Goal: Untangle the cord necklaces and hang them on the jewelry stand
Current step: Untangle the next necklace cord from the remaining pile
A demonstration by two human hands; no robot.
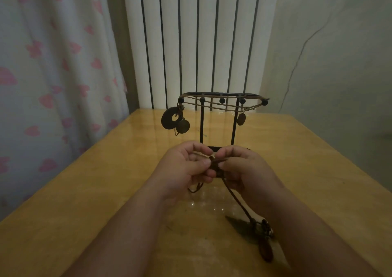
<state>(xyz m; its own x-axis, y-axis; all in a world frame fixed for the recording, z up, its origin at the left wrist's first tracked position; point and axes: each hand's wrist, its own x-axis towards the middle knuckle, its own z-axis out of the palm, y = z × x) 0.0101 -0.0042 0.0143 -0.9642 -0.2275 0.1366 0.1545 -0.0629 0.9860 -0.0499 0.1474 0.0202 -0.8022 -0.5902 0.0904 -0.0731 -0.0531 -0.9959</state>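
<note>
A black wire jewelry stand (233, 126) rises at the middle of the wooden table (84, 187). Cord necklaces hang across its knobbed top bar, with a ring-shaped pendant (168, 118) and a round disc (183, 126) at its left end and an oval pendant (241, 119) toward the right. In front of the stand's base, my left hand (184, 166) and my right hand (244, 168) pinch a knotted stretch of dark cord necklace (235, 200) between their fingertips. That cord runs down past my right wrist to brown pendants (267, 249) lying on the table.
A flat dark leaf-shaped piece (239, 225) lies on the table beside the cord's lower end. Behind the table stand a white ribbed radiator (199, 39) and a curtain with pink flowers (53, 64). A thin wire runs down the right wall (301, 52).
</note>
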